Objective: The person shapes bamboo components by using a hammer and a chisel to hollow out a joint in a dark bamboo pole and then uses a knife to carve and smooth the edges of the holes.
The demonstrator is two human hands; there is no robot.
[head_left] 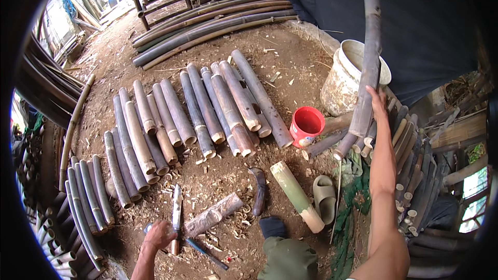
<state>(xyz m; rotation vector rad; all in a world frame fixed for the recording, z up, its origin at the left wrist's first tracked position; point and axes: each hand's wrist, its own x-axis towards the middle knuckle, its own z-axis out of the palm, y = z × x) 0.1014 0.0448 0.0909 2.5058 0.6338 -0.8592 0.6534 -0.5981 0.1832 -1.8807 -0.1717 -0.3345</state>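
Observation:
My right arm reaches forward, and my right hand (377, 101) is closed on a long dark bamboo pole (370, 57) held nearly upright, its cut lower end above a pile of bamboo pieces. Low on the left, my left hand (160, 235) has its fingers curled, close to the ground. Beside it lie a long narrow tool (177, 210) with a pale blade-like part and a dark bar with a blue part (202, 251). What the left fingers hold is hidden. A short mottled bamboo log (214, 214) lies just right of these tools.
Rows of cut bamboo (176, 106) lie across the dirt floor. A red bucket (307, 126), a stained white bucket (340, 83), a curved dark-handled tool (258, 192), a green bamboo piece (296, 197) and a sandal (324, 199) stand or lie around. Long poles (212, 28) are stacked behind.

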